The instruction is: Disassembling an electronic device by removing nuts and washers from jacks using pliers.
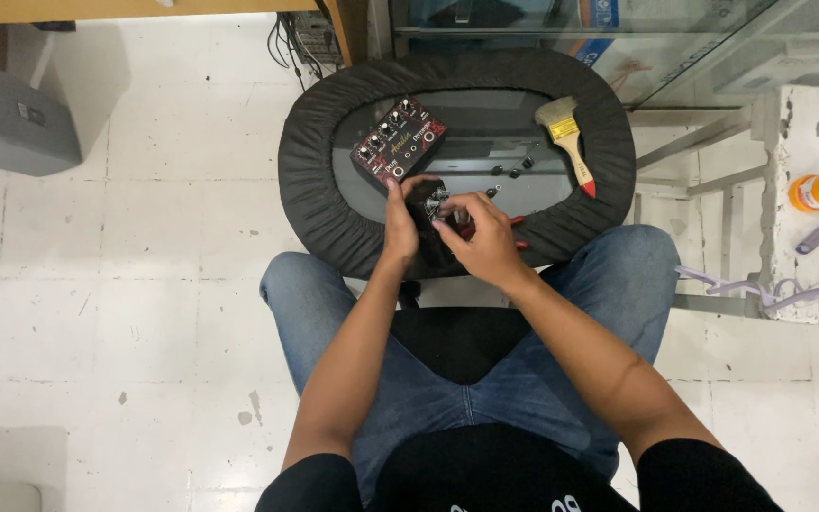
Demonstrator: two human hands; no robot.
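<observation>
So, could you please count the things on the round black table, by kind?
Dark red pedal box with knobs: 1
Paintbrush: 1
Small loose black knobs: 3
Small metal part between left hand and right hand: 1
Total: 6

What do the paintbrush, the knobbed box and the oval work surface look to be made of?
Paintbrush: pale bristles, likely a wooden handle with a red-dipped tip, yellow band at the ferrule. Knobbed box: probably painted metal, dark red-black, with small black knobs. Oval work surface: smooth grey top; its rim is wrapped in gathered black fabric, which shows as wrinkles.
</observation>
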